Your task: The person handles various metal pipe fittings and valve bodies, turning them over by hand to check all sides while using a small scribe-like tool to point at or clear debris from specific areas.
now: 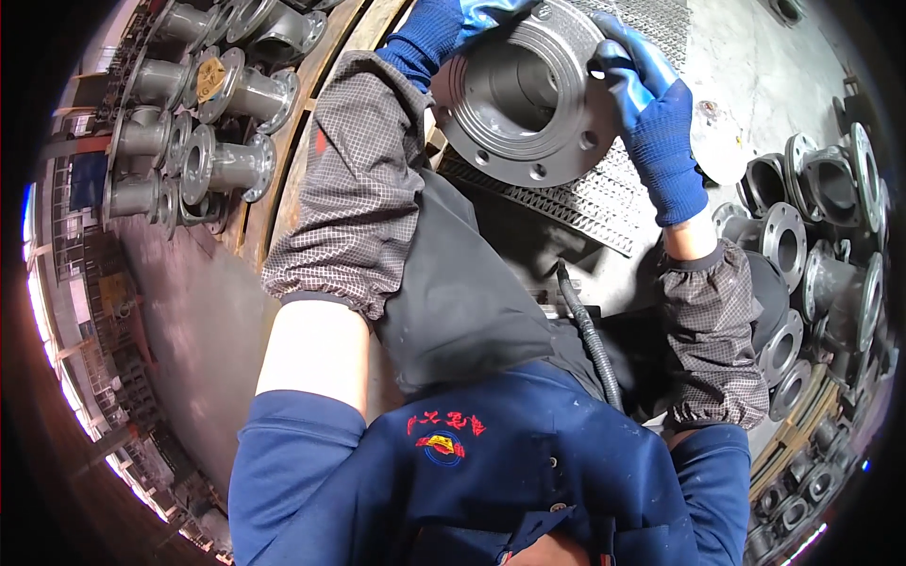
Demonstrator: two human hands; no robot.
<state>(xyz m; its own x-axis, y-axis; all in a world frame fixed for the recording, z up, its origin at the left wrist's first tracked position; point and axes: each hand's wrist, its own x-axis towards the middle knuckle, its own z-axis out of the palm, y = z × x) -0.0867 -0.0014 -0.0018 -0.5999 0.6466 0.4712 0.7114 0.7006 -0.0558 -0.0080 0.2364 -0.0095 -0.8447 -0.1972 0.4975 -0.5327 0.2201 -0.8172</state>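
Observation:
A grey flanged pipe fitting point(566, 137) with bolt holes and a ringed face is tilted toward me, its round bore open to view. My left hand point(472, 24), in a blue coated glove, grips its rim at the upper left; the upper edge of the picture cuts off part of that hand. On the right side, my right hand point(646, 85), gloved alike, has its fingers closed on the flange's edge. Beneath the fitting is a patterned metal grate point(590, 222). Whether the fitting rests on the grate I cannot tell.
Several flanged fittings point(231, 168) are stacked on a wooden pallet point(283, 179) at the left. More fittings point(835, 283) stand close by at the right. A ribbed black hose point(587, 330) runs between my legs. A pale round disc point(719, 146) lies beyond my right wrist.

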